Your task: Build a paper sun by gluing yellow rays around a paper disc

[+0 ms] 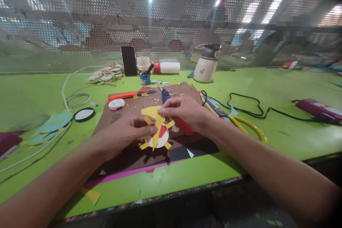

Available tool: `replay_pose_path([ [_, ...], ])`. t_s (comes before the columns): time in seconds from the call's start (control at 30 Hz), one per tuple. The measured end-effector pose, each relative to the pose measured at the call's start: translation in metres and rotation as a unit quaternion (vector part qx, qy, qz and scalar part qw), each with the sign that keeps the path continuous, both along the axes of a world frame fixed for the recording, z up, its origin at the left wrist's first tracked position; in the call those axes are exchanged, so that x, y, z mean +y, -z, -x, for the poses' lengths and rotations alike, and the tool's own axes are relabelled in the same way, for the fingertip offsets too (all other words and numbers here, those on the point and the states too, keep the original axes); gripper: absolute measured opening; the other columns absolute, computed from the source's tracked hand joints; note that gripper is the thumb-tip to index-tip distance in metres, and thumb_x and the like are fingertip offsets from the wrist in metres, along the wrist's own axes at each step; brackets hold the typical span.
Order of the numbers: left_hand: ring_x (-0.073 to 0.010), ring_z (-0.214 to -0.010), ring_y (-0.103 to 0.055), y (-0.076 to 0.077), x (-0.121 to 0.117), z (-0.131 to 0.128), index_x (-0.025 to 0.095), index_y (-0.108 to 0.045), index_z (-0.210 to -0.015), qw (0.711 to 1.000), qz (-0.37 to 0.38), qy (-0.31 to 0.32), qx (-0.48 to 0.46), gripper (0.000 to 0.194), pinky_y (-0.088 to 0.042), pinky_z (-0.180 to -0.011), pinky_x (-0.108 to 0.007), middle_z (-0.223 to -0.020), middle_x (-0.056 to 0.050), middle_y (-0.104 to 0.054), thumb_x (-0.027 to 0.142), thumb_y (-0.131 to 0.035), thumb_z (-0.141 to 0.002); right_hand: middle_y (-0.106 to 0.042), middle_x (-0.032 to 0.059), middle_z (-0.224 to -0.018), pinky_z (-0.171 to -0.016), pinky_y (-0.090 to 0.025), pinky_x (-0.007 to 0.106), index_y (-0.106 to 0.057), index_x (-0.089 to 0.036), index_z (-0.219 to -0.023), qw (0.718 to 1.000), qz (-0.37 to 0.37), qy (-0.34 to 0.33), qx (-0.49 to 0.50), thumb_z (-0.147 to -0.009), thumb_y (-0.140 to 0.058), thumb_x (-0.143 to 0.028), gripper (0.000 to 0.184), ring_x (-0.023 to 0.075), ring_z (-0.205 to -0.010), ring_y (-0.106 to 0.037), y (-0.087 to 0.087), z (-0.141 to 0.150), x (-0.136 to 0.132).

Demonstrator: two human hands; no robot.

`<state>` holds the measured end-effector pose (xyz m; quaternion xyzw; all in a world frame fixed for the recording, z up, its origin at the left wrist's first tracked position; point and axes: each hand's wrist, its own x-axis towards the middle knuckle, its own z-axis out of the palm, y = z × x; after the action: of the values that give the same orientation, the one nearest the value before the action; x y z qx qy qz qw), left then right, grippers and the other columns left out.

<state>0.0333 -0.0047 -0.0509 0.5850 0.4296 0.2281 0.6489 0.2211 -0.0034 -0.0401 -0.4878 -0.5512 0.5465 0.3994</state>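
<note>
My left hand pinches a paper craft figure with a round red-and-white body and several yellow clawed feet; it looks like a turtle. Its thumb lies over a long pointed yellow strip across the body. Thumb and fingertips of my right hand close on a yellow paper piece at the figure's upper edge, where the strip starts. Whether strip and piece are one cannot be told. Both hands are above a brown board. Just beyond the right fingers lies a dark blue tool, partly hidden.
Orange-handled cutter and white disc lie on the board. Right are yellow-handled scissors, a black cord and a purple box. Behind stand a phone, paper cups and a bottle.
</note>
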Motion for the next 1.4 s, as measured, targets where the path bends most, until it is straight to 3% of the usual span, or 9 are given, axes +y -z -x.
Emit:
replay_pose_path([
  [0.17,-0.0076,-0.049,-0.049,-0.003,0.001,-0.002,0.017,-0.07,-0.07,1.0,-0.019,0.0,0.001,0.006,-0.036,-0.046,-0.016,-0.06,0.0,-0.064,0.024,-0.072,-0.069,-0.054,-0.004,-0.054,-0.04,-0.037,0.018,-0.063,-0.014,-0.066,1.0,-0.007,-0.011,0.012,-0.074,-0.068,-0.022,0.013,0.0066,-0.048,-0.048,0.004,0.001,0.003],
  [0.37,-0.0045,-0.04,-0.043,-0.004,0.001,0.001,0.017,-0.069,-0.07,0.998,0.005,-0.058,0.004,0.013,-0.029,-0.038,-0.015,-0.057,0.002,-0.062,0.027,-0.076,-0.067,-0.056,-0.0026,-0.056,-0.043,-0.035,0.02,-0.061,-0.014,-0.063,0.997,-0.033,0.021,0.066,-0.079,-0.065,-0.033,0.025,0.0058,-0.047,-0.044,0.011,-0.001,0.008],
  [0.7,-0.0076,-0.043,-0.049,0.002,0.016,0.007,0.017,-0.062,-0.063,0.984,-0.008,-0.163,-0.069,0.016,-0.037,-0.04,-0.017,-0.052,0.002,-0.058,0.023,-0.077,-0.061,-0.058,-0.0013,-0.055,-0.049,-0.037,0.021,-0.062,-0.012,-0.062,0.998,-0.031,0.038,0.038,-0.076,-0.063,-0.022,0.017,0.0061,-0.048,-0.048,0.014,0.004,0.008],
  [0.93,-0.0093,-0.052,-0.056,0.002,0.022,0.009,0.012,-0.062,-0.069,0.969,-0.033,-0.212,-0.124,0.011,-0.046,-0.048,-0.019,-0.063,-0.001,-0.064,0.014,-0.072,-0.065,-0.058,-0.0014,-0.056,-0.047,-0.036,0.021,-0.063,-0.013,-0.066,1.0,-0.018,-0.013,-0.005,-0.071,-0.066,-0.024,0.012,0.0066,-0.048,-0.046,0.011,0.008,-0.002],
  [1.07,-0.0076,-0.049,-0.053,0.003,0.026,0.012,0.012,-0.058,-0.061,0.96,-0.05,-0.24,-0.134,0.015,-0.045,-0.046,-0.018,-0.058,0.0,-0.06,0.011,-0.073,-0.062,-0.059,-0.0016,-0.058,-0.049,-0.038,0.022,-0.065,-0.014,-0.07,0.996,-0.072,0.029,-0.04,-0.071,-0.068,-0.029,0.016,0.008,-0.05,-0.049,0.008,0.003,-0.002],
  [1.17,-0.0114,-0.056,-0.058,0.003,0.033,0.019,0.012,-0.06,-0.061,0.955,-0.051,-0.25,-0.154,0.012,-0.054,-0.057,-0.027,-0.062,-0.002,-0.061,0.011,-0.072,-0.064,-0.059,-0.0018,-0.058,-0.053,-0.04,0.023,-0.065,-0.014,-0.069,0.99,-0.12,0.053,-0.046,-0.072,-0.068,-0.03,0.017,0.0082,-0.053,-0.05,0.008,-0.003,0.004],
  [1.23,-0.0106,-0.055,-0.058,0.002,0.038,0.025,0.013,-0.062,-0.064,0.94,-0.062,-0.291,-0.166,0.01,-0.056,-0.061,-0.029,-0.066,-0.002,-0.063,0.012,-0.072,-0.065,-0.058,-0.0016,-0.058,-0.056,-0.041,0.024,-0.064,-0.014,-0.069,0.987,-0.14,0.056,-0.051,-0.073,-0.067,-0.031,0.018,0.0088,-0.055,-0.05,0.009,-0.007,0.008],
  [1.33,-0.0054,-0.045,-0.048,-0.002,0.044,0.032,0.013,-0.061,-0.061,0.935,-0.078,-0.312,-0.152,0.01,-0.052,-0.052,-0.021,-0.06,0.0,-0.059,0.01,-0.069,-0.066,-0.058,-0.0012,-0.059,-0.058,-0.041,0.025,-0.064,-0.014,-0.069,0.981,-0.164,0.058,-0.085,-0.074,-0.065,-0.032,0.018,0.0098,-0.056,-0.05,0.01,-0.009,0.011],
  [1.4,-0.0071,-0.045,-0.051,-0.003,0.046,0.034,0.012,-0.061,-0.061,0.934,-0.08,-0.313,-0.15,0.009,-0.049,-0.045,-0.02,-0.059,-0.002,-0.06,0.009,-0.069,-0.066,-0.058,-0.0009,-0.06,-0.058,-0.041,0.026,-0.063,-0.014,-0.069,0.976,-0.175,0.051,-0.117,-0.076,-0.062,-0.032,0.019,0.0106,-0.056,-0.051,0.01,-0.006,0.01],
])
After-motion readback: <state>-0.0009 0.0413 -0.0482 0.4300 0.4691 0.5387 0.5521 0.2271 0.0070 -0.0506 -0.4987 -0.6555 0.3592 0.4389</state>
